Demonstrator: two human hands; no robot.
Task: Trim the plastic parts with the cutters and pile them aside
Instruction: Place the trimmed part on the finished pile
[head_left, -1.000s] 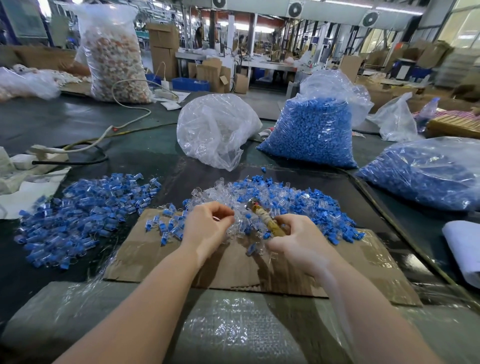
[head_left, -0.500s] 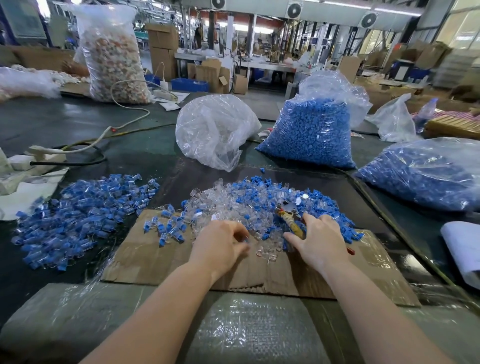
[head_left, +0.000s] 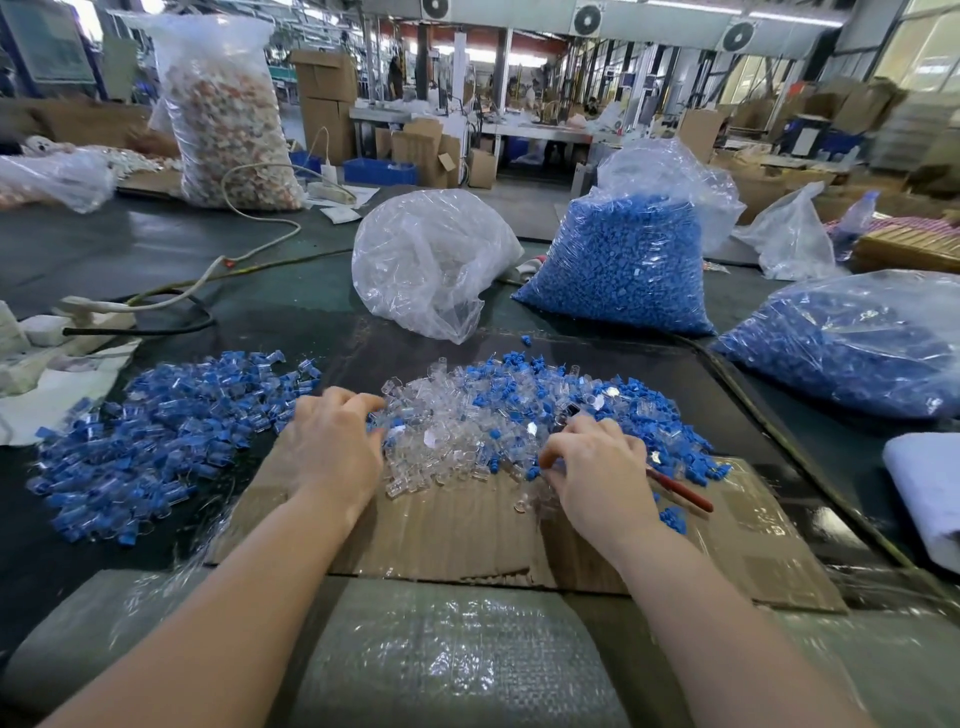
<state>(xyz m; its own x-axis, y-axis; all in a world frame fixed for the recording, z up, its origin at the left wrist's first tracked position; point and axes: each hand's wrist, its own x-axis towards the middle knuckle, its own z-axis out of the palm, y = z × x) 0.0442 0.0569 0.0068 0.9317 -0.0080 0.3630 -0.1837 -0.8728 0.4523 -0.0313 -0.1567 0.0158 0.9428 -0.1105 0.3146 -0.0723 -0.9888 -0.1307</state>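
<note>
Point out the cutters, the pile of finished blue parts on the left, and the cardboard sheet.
cutters (head_left: 680, 487): head view, on the red handle sticking out past the right hand.
pile of finished blue parts (head_left: 156, 431): head view, middle of the heap.
cardboard sheet (head_left: 457, 530): head view, bare patch between the wrists.

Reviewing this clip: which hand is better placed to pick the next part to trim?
Probably left. The left hand rests free at the mixed pile, while the right hand holds the cutters.
</note>
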